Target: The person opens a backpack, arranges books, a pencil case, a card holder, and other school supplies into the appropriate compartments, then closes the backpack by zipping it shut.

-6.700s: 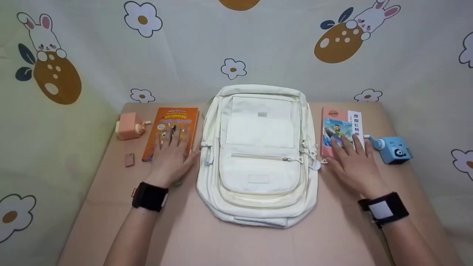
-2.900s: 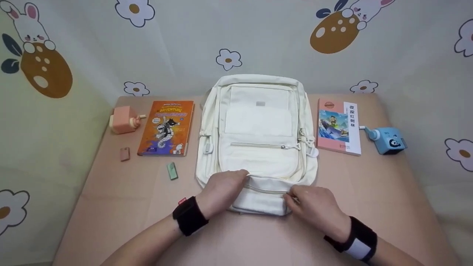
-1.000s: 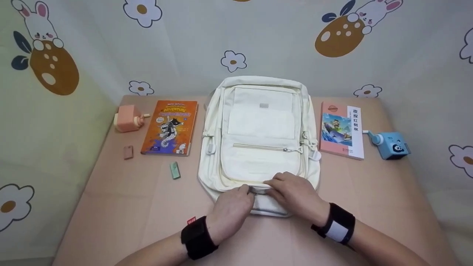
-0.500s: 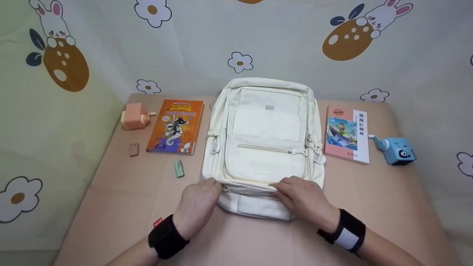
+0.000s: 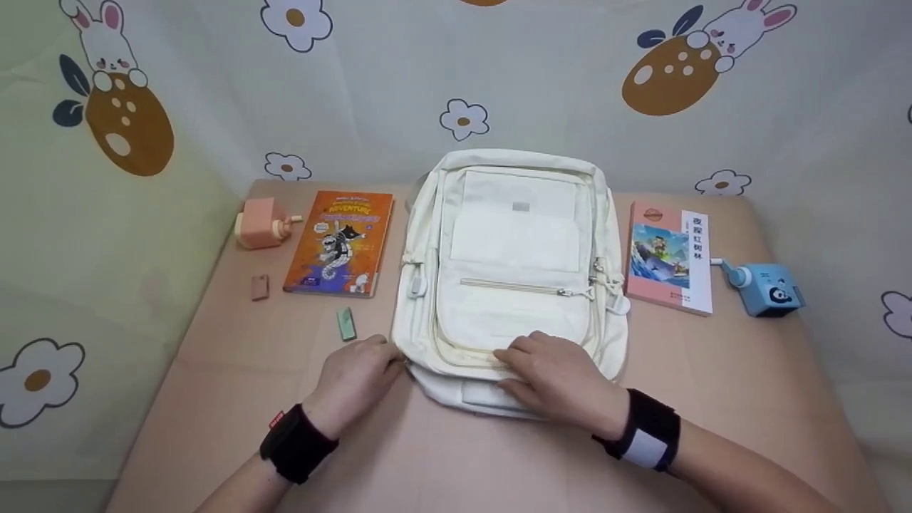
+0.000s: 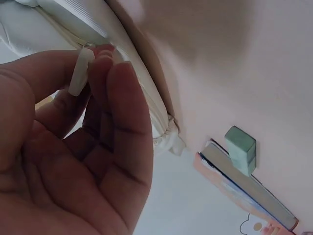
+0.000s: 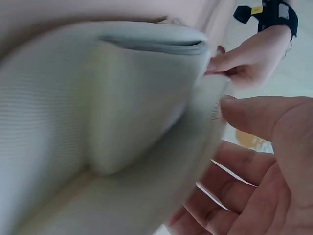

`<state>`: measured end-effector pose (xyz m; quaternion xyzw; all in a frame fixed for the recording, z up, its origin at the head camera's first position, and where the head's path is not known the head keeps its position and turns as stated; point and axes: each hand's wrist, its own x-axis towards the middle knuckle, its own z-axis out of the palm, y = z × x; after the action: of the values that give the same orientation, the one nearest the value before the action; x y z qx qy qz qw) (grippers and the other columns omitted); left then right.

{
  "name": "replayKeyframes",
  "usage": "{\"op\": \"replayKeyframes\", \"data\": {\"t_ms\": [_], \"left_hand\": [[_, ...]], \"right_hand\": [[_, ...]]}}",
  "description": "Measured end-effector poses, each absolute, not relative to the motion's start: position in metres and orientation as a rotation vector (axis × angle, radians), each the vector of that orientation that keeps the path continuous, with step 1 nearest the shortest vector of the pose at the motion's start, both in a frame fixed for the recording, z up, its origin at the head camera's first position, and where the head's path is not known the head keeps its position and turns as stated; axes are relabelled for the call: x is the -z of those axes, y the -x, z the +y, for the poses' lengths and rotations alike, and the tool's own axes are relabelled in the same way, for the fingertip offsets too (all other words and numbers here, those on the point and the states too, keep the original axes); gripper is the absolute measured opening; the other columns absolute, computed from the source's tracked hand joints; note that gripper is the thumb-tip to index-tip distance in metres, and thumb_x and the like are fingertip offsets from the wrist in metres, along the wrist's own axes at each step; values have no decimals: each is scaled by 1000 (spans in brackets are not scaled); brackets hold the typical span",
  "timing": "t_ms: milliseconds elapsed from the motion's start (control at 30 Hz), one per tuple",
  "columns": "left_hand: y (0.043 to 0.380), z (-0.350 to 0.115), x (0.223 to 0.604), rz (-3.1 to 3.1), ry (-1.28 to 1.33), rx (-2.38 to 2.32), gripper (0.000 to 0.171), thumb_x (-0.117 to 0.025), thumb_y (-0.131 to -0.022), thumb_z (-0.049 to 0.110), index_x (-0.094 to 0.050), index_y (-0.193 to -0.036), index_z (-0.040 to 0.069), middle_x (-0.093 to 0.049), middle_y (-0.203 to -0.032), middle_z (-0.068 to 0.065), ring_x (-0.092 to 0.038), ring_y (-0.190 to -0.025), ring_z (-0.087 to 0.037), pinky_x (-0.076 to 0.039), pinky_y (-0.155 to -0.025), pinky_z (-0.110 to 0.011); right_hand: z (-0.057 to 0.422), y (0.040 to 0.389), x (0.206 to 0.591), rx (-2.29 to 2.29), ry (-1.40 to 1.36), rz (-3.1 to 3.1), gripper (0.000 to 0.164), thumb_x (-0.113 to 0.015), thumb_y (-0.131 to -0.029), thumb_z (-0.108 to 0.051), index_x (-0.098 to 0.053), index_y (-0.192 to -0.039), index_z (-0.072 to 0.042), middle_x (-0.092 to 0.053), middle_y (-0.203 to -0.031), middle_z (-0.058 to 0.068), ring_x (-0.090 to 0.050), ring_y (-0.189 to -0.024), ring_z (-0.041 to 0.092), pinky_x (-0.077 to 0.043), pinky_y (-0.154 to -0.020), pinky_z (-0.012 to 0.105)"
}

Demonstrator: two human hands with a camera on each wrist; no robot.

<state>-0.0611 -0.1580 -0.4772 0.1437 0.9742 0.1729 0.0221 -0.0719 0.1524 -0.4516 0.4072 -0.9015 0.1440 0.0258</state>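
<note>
Pinching left hand [image 5: 354, 385]: fingers closed on the zip pull [image 6: 80, 73] at the near-left corner of the bag [image 5: 514, 239]; I'd draw it along the seam.
Bag: on the bench [image 5: 456, 470], centre.
Right hand [image 5: 563, 381]: fingers loosely gripping its near edge; I'd keep that taut.

The left grip [image 5: 354, 385] pinches, the right grip [image 5: 564, 381] curls (both forearms [image 5: 744, 456] angled inward).

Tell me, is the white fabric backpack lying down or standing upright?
Lying down: the backpack stretches along the peach tabletop, zippered front panel facing up.
</note>
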Motion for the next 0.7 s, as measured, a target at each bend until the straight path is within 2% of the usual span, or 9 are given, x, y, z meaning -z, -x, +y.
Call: {"op": "replayKeyframes", "data": {"t_ms": [200,333,433,567,700], "left_hand": [[62,-158,479,2985,-444,-552,8,-78,-91,19,-77,-84,23,-57,-71,10,-51,-64,-9,-43,-57,-31],[62,-159,481,3000,-420,-539,7,-77,-91,17,-78,-88,23,-55,-69,10,-48,-62,-9,-42,-54,-32],[62,-160,483,3028,-398,-552,6,-78,-89,14,-78,-89,20,-58,-72,9,-52,-64,-10,-44,-55,-32],[62,-159,488,3042,-389,-616,6,-78,-85,9,-77,-87,14,-63,-77,6,-58,-68,-13,-49,-60,-34],[64,-159,490,3009,-373,-703,3,-80,-87,13,-77,-89,13,-65,-78,5,-61,-72,-13,-50,-64,-34]], "right_hand": [[111,77,438,-264,-1384,-2725,41,-71,-94,-41,-71,-121,-10,-68,-100,1,-62,-89,21,-52,-69,37],[85,78,436,-87,-1444,-2714,41,-72,-92,-47,-71,-110,-10,-66,-92,1,-59,-79,20,-47,-60,33],[71,78,441,44,-1459,-2724,39,-76,-88,-47,-70,-101,-11,-65,-88,1,-57,-74,19,-43,-54,32],[63,78,452,185,-1454,-2673,31,-77,-87,-39,-72,-100,-11,-63,-87,1,-56,-72,18,-42,-50,30],[61,79,458,238,-1447,-2629,20,-76,-86,-25,-72,-100,-11,-62,-85,1,-56,-70,17,-40,-46,29]]}}
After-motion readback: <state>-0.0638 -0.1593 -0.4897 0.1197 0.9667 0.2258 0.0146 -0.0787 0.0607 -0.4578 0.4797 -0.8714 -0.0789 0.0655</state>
